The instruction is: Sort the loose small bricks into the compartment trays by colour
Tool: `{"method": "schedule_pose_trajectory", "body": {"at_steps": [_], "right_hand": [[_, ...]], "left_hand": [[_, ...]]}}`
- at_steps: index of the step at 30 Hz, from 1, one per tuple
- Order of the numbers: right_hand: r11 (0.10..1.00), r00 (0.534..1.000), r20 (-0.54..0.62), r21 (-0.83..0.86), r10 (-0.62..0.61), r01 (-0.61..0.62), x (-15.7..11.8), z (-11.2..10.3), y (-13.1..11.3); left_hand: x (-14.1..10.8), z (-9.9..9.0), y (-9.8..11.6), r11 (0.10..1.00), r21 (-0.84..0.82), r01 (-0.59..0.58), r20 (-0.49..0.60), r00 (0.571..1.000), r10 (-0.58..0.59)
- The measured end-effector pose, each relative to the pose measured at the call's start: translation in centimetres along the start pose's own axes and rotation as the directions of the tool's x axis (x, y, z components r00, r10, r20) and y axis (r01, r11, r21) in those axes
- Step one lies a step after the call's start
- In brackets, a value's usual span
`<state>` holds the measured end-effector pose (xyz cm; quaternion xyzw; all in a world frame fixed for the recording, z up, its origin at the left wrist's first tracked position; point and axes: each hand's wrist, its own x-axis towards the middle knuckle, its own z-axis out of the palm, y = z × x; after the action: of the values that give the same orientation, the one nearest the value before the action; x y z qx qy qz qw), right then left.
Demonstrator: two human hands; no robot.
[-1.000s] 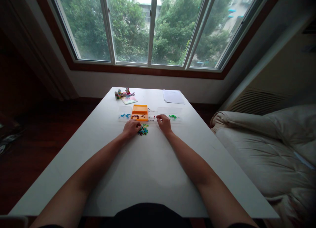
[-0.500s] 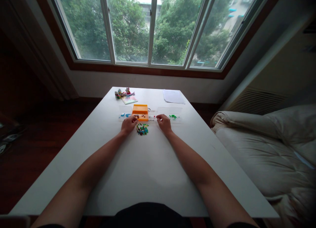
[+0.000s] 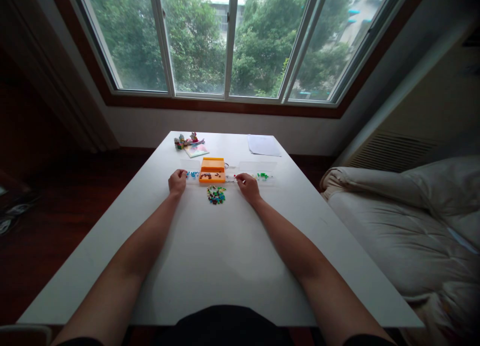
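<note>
on the white flat surface [image 3: 225,256], the open orange plastic box [image 3: 213,169] lies in the middle of the row of containers, and small dark brown pieces [image 3: 206,175] are spread in its near half. its raised lid part is on the window side, and the fold between the two halves runs from left to right. at its left is a clear plastic tray [image 3: 190,163] with small blue pieces [image 3: 192,174] inside. more to the right, a wider clear plastic container [image 3: 258,166] has small bright green pieces [image 3: 263,176], and its long axis runs also left to right. the loose pile of small mixed-colour pieces [image 3: 216,195] lies on the surface, just in front of the orange box, between the two hands; its pieces point in many directions. the left hand [image 3: 177,181] is at the left end of the clear tray, near the blue pieces. the right hand [image 3: 248,186] has its fingertips beside a tiny red piece [image 3: 235,176]. in each grip the fingers are bent inward, but i cannot tell if they are closed on a piece.
</note>
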<state>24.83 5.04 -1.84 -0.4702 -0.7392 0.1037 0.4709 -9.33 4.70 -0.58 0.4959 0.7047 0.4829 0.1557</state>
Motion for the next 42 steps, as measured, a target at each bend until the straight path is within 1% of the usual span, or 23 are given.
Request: {"method": "schedule_pose_trajectory", "body": {"at_steps": [4, 7, 9, 11, 12, 14, 16, 19, 21, 24, 26, 29, 32, 35, 39, 42], "right_hand": [[1.0, 0.999, 0.042, 0.008, -0.022, 0.022, -0.1, 0.0, -0.5], [0.996, 0.986, 0.145, 0.04, -0.08, 0.075, -0.4, 0.3, -1.3], [0.99, 0.956, 0.261, 0.08, -0.136, 0.119, -0.6, 0.6, -1.9], [0.979, 0.91, 0.364, 0.123, -0.199, 0.165, -0.8, 0.9, -2.4], [0.971, 0.888, 0.397, 0.145, -0.231, 0.188, -0.8, 1.0, -2.7], [0.956, 0.855, 0.431, 0.187, -0.287, 0.226, -0.8, 1.1, -3.0], [0.944, 0.832, 0.45, 0.215, -0.324, 0.251, -0.8, 1.1, -3.2], [0.942, 0.806, 0.489, 0.21, -0.334, 0.263, -0.7, 0.9, -3.3], [0.95, 0.814, 0.491, 0.169, -0.311, 0.261, -0.7, 0.9, -3.3], [0.967, 0.862, 0.44, 0.083, -0.254, 0.242, -0.7, 0.9, -3.0], [0.974, 0.88, 0.418, 0.058, -0.223, 0.219, -0.6, 1.0, -2.8], [0.978, 0.891, 0.406, 0.053, -0.205, 0.201, -0.6, 0.8, -2.4], [0.979, 0.897, 0.394, 0.041, -0.199, 0.199, -0.6, 0.7, -2.2], [0.977, 0.896, 0.394, 0.03, -0.207, 0.213, -0.8, 0.9, -2.1], [0.973, 0.898, 0.385, 0.002, -0.213, 0.23, -0.9, 1.4, -2.3], [0.976, 0.903, 0.381, -0.005, -0.2, 0.218, -0.8, 1.3, -2.6]], "left_hand": [[-0.3, 0.1, 0.3, 0.999, 0.034, -0.017, 0.03, 0.999, 0.016], [-0.6, 0.1, 0.4, 0.996, 0.049, -0.068, 0.068, 0.996, 0.065], [-0.8, 0.2, 0.6, 0.992, 0.06, -0.108, 0.1, 0.99, 0.101], [-1.1, 0.3, 0.8, 0.987, 0.069, -0.146, 0.136, 0.981, 0.136], [-1.2, 0.4, 0.9, 0.983, 0.073, -0.166, 0.158, 0.976, 0.153], [-1.4, 0.5, 1.2, 0.975, 0.083, -0.207, 0.204, 0.961, 0.187], [-1.7, 0.7, 1.4, 0.961, 0.103, -0.255, 0.249, 0.942, 0.224], [-2.0, 0.9, 1.6, 0.939, 0.108, -0.327, 0.299, 0.911, 0.284], [-2.3, 1.0, 1.8, 0.925, 0.097, -0.366, 0.324, 0.891, 0.319], [-2.7, 1.3, 2.1, 0.904, 0.096, -0.417, 0.379, 0.855, 0.354], [-2.9, 1.4, 2.2, 0.889, 0.102, -0.446, 0.421, 0.829, 0.368], [-3.3, 1.6, 2.4, 0.863, 0.115, -0.492, 0.462, 0.795, 0.392], [-3.5, 1.6, 2.4, 0.835, 0.121, -0.536, 0.481, 0.768, 0.423], [-3.6, 1.5, 2.6, 0.824, 0.112, -0.556, 0.49, 0.752, 0.441], [-3.7, 1.4, 2.8, 0.819, 0.113, -0.563, 0.489, 0.749, 0.447], [-3.8, 1.4, 2.9, 0.814, 0.114, -0.569, 0.493, 0.744, 0.451]]}}
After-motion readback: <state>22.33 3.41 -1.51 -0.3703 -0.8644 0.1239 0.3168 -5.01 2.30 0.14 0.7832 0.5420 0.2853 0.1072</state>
